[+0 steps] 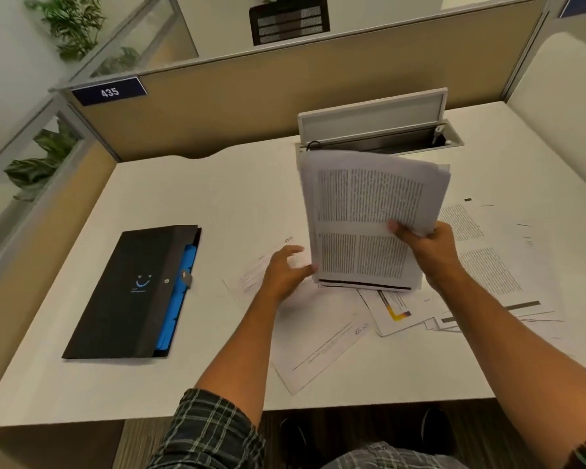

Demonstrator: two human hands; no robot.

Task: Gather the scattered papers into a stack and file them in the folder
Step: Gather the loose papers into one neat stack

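Note:
A stack of printed papers (369, 211) stands on its lower edge on the white desk (197, 204), tilted back. My right hand (427, 248) grips its right edge, thumb on the front sheet. My left hand (285, 270) touches the stack's lower left edge with loosely curled fingers. More loose papers (318, 333) lie flat under and around the stack, several spread to the right (494, 265). A black folder (132, 292) with blue pockets showing lies shut at the left of the desk, apart from both hands.
An open cable tray with a raised white lid (372, 116) sits just behind the stack. Beige partition walls (251, 96) close the desk at the back and left. The desk's front edge runs near my body.

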